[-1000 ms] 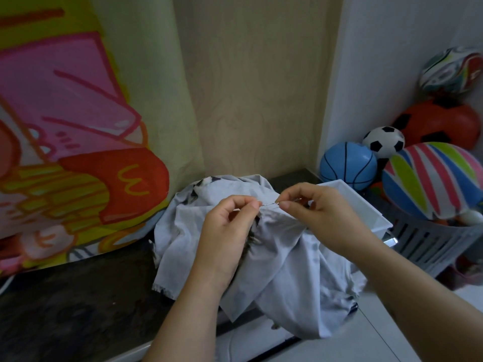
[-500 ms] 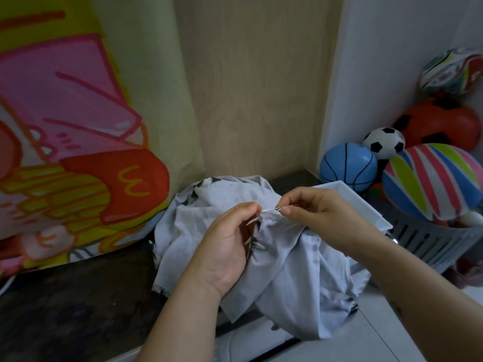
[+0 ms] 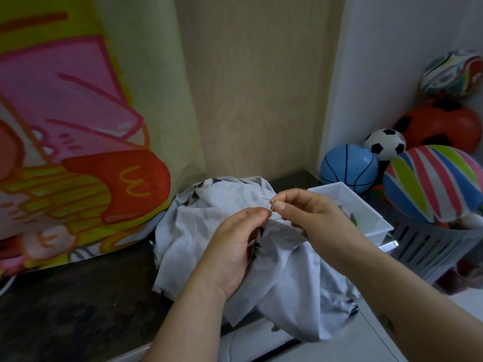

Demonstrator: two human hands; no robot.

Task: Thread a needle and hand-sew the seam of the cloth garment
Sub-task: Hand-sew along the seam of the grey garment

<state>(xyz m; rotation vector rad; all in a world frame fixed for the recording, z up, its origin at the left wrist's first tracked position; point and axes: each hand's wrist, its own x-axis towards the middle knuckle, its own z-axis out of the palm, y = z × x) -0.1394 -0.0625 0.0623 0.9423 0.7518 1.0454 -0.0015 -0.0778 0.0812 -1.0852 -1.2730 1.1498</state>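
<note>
A pale grey cloth garment lies bunched on the dark countertop and hangs over its front edge. My left hand grips a raised fold of the cloth, fingertips at the seam. My right hand pinches a thin silver needle between thumb and forefinger, right above the fold where the two hands meet. The needle's tip sits at the cloth edge. No thread can be made out.
A white plastic tray stands just behind my right hand. To the right, a grey slatted basket holds a striped ball, with a blue ball and other balls beside it. A colourful printed curtain hangs at the left.
My right hand has dipped toward the fold and come back up with the needle, now held more upright. My left hand has lowered slightly, still gripping the cloth.
</note>
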